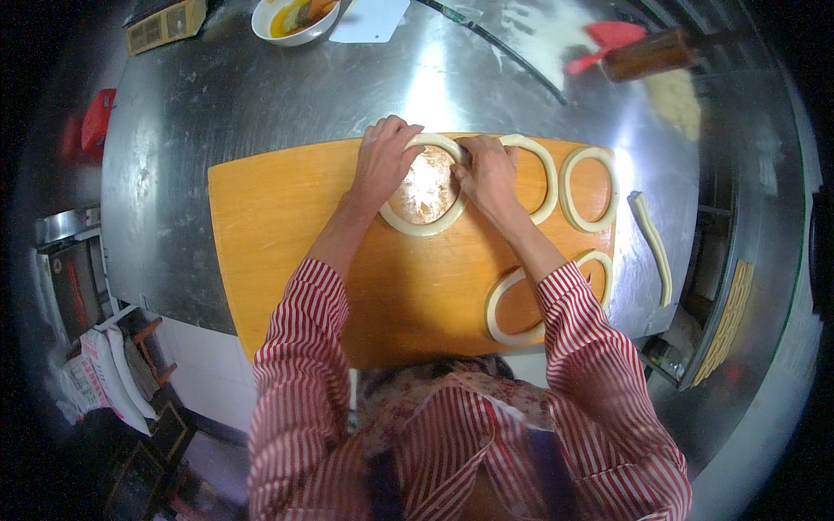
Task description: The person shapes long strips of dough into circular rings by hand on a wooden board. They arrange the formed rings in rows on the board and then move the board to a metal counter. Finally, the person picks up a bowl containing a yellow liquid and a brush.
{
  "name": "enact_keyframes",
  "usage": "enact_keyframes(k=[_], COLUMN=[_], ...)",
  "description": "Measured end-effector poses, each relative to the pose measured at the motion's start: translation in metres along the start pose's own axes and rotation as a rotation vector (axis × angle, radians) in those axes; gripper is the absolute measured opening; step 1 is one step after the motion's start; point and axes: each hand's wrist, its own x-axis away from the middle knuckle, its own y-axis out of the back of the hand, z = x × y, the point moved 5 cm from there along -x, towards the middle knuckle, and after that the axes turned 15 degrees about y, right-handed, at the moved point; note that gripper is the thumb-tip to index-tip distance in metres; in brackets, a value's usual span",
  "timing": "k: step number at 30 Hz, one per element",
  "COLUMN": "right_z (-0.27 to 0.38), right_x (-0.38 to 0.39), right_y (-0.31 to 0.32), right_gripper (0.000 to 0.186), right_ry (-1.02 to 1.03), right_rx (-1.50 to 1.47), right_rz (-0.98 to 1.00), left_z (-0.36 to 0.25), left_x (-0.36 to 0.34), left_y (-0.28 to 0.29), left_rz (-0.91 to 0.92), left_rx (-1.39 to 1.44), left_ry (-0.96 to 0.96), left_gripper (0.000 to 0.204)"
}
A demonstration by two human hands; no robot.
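Note:
On the far middle part of a wooden board (pixel 287 217) lies a pale dough ring (pixel 423 230). My left hand (pixel 384 161) grips its upper left side, thumb toward the inside. My right hand (pixel 489 174) is closed on the upper right side, covering that stretch of dough. Just right of it another dough ring (pixel 551 178) is partly hidden by my right hand. An oval dough ring (pixel 615 187) lies near the board's right end. Closer to me are two more dough loops, one at the left (pixel 493 313), one at the right (pixel 608 278), partly under my right sleeve.
A steel table (pixel 165 200) carries the board. To its right lies a loose dough strip (pixel 653 247). Farther back are a white bowl (pixel 304 37) of yellow liquid, a white sheet (pixel 372 22), a dark thin stick (pixel 512 54), a red scoop-like tool (pixel 613 35) and a brown roller (pixel 647 56).

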Motion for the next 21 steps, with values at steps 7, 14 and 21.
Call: enact_keyframes(k=[7, 14, 21], right_z=[0.0, 0.034, 0.042], right_x=[0.009, 0.04, 0.072], right_y=[0.005, 0.02, 0.007], right_gripper=[0.043, 0.036, 0.033], right_ry=[-0.044, 0.189, 0.329], right_rx=[-0.102, -0.167, -0.134], right_rz=[0.008, 0.053, 0.104], left_z=[0.013, 0.012, 0.023], left_x=[0.021, 0.021, 0.062], left_y=[0.009, 0.015, 0.027], left_rz=[-0.071, -0.111, -0.103], left_rx=[-0.027, 0.031, 0.082], left_ry=[0.065, 0.116, 0.219], left_gripper=[0.046, 0.046, 0.05])
